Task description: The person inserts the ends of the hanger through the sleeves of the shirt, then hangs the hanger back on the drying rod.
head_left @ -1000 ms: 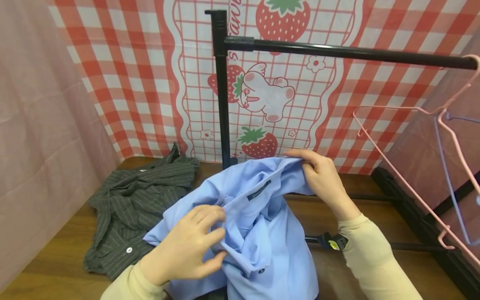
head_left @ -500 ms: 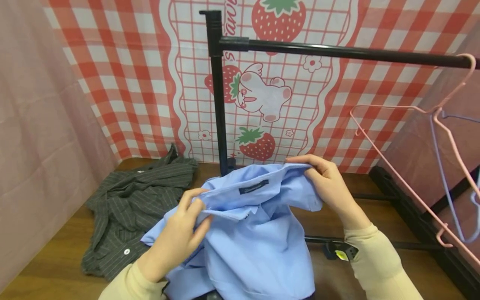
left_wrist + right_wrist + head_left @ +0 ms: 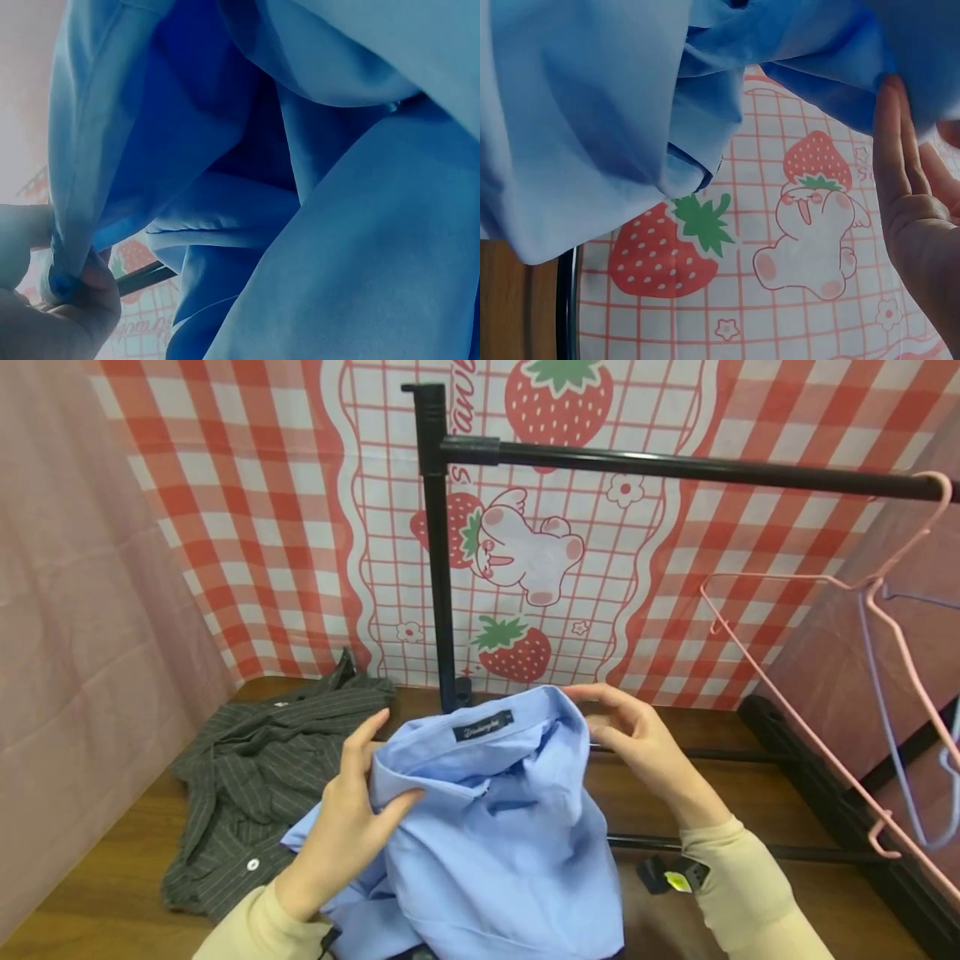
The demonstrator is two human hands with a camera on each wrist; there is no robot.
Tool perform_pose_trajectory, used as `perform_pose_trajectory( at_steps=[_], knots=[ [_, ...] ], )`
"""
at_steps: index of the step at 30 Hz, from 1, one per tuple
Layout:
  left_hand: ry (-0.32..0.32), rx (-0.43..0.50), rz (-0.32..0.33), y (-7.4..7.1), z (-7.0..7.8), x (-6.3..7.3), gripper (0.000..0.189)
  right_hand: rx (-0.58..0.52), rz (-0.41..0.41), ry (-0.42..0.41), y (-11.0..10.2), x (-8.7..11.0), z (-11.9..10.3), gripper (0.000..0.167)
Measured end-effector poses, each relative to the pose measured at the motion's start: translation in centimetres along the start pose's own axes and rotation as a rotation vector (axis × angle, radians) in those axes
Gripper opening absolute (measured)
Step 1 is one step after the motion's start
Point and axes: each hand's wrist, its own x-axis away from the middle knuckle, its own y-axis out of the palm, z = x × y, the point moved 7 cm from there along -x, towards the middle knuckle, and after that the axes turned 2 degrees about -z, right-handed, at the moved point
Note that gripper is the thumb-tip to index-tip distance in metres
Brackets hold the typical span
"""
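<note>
A light blue shirt [image 3: 495, 852] stands bunched in front of me, its collar raised and a dark label [image 3: 482, 727] facing up inside the neck. My left hand [image 3: 348, 818] pinches the left side of the collar, thumb in front and fingers behind; the left wrist view shows this hand [image 3: 71, 300] with the cloth's edge between its fingers. At the collar's right edge is my right hand [image 3: 648, 747]. Its straight fingers touch the cloth, which the right wrist view shows with the fingers [image 3: 896, 142] laid against the blue fabric. Folds hide much of the shirt's lower part.
A dark striped shirt [image 3: 262, 777] lies crumpled on the wooden table at left. A black garment rack rises behind, its rail [image 3: 675, 464] running right. A pink hanger [image 3: 873, 581] hangs from it, with a purple hanger [image 3: 896, 718] beside it.
The collar has turned upright and its label has shifted left and now shows fully. My left hand has moved left round the collar edge; my right fingers have slid slightly left and loosened.
</note>
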Motion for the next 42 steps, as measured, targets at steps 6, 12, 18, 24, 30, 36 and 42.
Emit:
perform_pose_trajectory(
  at_steps=[6, 12, 18, 24, 30, 36, 42],
  knots=[
    [-0.131, 0.005, -0.006, -0.1, -1.2, 0.0, 0.072, 0.159, -0.017, -0.013, 0.8, -0.1, 0.3, 0.042],
    [-0.133, -0.045, 0.026, -0.1, -1.4, 0.1, 0.04, 0.32, -0.017, -0.05, 1.7, -0.2, 0.7, 0.025],
    [-0.181, 0.038, -0.044, 0.5, -1.8, 0.3, 0.018, 0.251, -0.127, 0.047, 3.9, -0.2, 1.7, 0.026],
    [-0.221, 0.032, -0.101, 0.9, -1.9, 0.4, 0.026, 0.377, -0.092, 0.054, 5.2, -0.2, 1.5, 0.016],
    [-0.22, 0.058, -0.13, 1.3, -1.7, 0.4, 0.044, 0.566, 0.003, -0.114, 6.3, 0.1, -0.9, 0.023],
    [-0.138, 0.067, -0.086, 1.2, -1.0, 0.4, 0.035, 0.544, 0.068, -0.393, 6.9, 0.4, -3.3, 0.015],
    [-0.117, 0.095, -0.08, 1.3, -0.5, 0.5, 0.033, 0.549, 0.156, -0.429, 6.5, 0.7, -3.6, 0.011]
  ],
)
